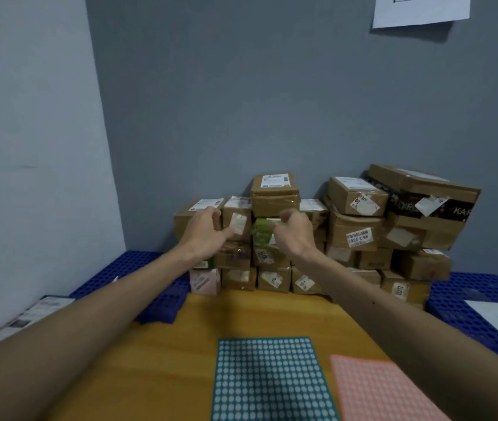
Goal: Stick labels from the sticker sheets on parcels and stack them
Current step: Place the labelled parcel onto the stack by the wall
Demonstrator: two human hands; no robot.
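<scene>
The parcel stack (pixel 360 235), mostly brown taped cartons with white labels, stands against the grey wall (pixel 272 101) on blue perforated pallets (pixel 162 299), just beyond the table (pixel 162 360). On the near table lie a teal sticker sheet (pixel 272 381) and a pink sticker sheet (pixel 381 390), both dotted and both cut off by the bottom edge. A green parcel (pixel 261 233) sits in the stack's middle row. It is half hidden by the right hand (pixel 295 235), whose grip is clenched on its upper edge. The left hand (pixel 206 229) bends over a brown parcel (pixel 182 221), and I cannot tell its grip. The label print is too blurred to read.
</scene>
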